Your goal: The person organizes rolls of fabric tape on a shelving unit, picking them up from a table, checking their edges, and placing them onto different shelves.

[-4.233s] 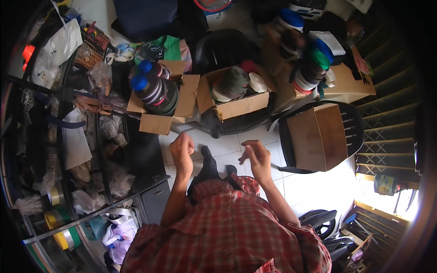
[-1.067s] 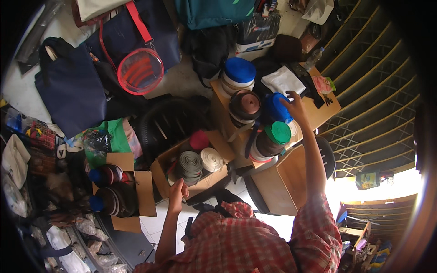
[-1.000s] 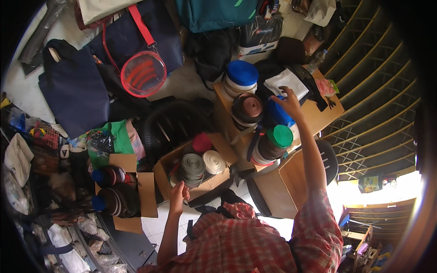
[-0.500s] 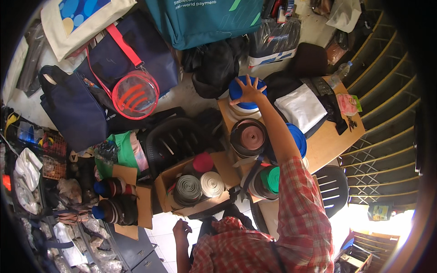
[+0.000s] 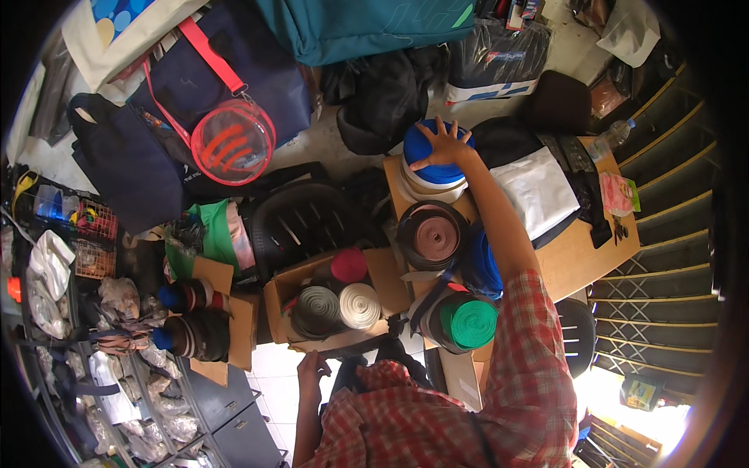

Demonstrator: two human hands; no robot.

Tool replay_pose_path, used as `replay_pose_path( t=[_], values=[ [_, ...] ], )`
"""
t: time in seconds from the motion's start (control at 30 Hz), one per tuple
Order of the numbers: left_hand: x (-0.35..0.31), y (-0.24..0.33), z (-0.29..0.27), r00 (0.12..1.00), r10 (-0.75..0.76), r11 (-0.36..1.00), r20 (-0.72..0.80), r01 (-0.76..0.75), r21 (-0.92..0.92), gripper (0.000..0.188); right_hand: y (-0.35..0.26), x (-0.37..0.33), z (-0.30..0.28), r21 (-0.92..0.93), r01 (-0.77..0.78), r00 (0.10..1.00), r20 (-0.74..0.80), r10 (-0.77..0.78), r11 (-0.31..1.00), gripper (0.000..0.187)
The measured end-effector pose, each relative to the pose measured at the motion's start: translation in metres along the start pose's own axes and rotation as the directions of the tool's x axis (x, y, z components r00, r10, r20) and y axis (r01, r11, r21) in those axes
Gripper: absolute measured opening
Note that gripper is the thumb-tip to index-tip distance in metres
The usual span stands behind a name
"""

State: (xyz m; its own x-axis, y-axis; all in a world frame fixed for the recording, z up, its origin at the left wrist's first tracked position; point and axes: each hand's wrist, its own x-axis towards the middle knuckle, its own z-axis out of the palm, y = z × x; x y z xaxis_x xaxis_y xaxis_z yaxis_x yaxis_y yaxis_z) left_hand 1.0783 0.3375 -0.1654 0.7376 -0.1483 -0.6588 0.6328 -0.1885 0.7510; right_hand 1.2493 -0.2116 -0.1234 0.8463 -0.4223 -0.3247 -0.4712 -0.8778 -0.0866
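R hand (image 5: 445,148) splayed on blue roll (image 5: 415,146); L hand (image 5: 312,368) part-curled.

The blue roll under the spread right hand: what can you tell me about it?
The blue roll is round and bright blue, apparently wound fabric strap, with its flat face up. It sits on top of pale rolls, near the far left corner of the tan tabletop. The right hand spreads over it, fingers apart, seemingly touching, and hides part of its face.
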Motion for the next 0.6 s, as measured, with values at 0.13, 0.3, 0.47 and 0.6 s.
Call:
replay_pose_path(
  t=[0.13, 0.3, 0.47, 0.6],
  values=[
    [-0.004, -0.001, 0.001, 1.000, 0.004, 1.000, -0.005, -0.004, -0.016, 0.032, -0.004, 0.004, -0.008, 0.041, -0.034, 0.998, 0.053, 0.032, 0.999, 0.125],
    [-0.012, -0.009, -0.002, 1.000, -0.003, 0.999, -0.027, 0.001, -0.046, 0.030, -0.010, 0.001, -0.009, 0.011, -0.051, 0.997, 0.065, 0.050, 0.999, 0.121],
    [-0.014, -0.014, -0.002, 0.999, -0.005, 0.997, -0.046, 0.001, -0.073, 0.030, -0.014, 0.003, -0.014, 0.031, -0.036, 0.999, 0.017, 0.036, 0.999, 0.109],
    [-0.015, -0.014, -0.001, 0.998, 0.024, 0.994, -0.062, -0.031, -0.109, 0.031, 0.000, 0.002, -0.015, 0.164, -0.023, 0.998, -0.055, 0.033, 0.986, 0.103]
  ],
)
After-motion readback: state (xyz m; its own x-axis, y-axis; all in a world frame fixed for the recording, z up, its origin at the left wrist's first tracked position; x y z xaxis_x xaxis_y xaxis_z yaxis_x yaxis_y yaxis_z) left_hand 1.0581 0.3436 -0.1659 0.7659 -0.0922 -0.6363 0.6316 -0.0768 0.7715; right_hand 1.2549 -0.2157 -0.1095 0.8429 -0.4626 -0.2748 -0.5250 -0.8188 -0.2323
